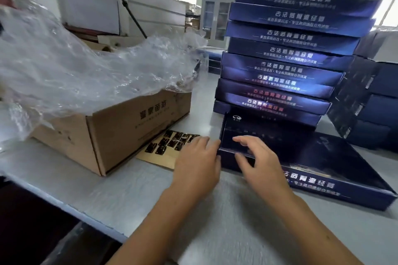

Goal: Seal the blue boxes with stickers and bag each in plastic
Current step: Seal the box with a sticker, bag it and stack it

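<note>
Pressing on the near-left corner of the blue box [312,157], which lies flat on the table [237,221] just in front of the stack [286,54], my right hand [258,157] is spread on the lid, thumb against the front wall, clasping nothing. My left hand [197,161] is relaxed too, fingertips at the box's left edge, partly over the sticker sheet [170,144]. I judge sealing comes next: hold the lid flush, peel 1 sticker, bridge the seam squarely and rub it flat. Plastic bags [64,60] spill from the carton [120,127].

Bare forearms [172,219], bare left hand [197,165], bare right hand [263,164]
</note>
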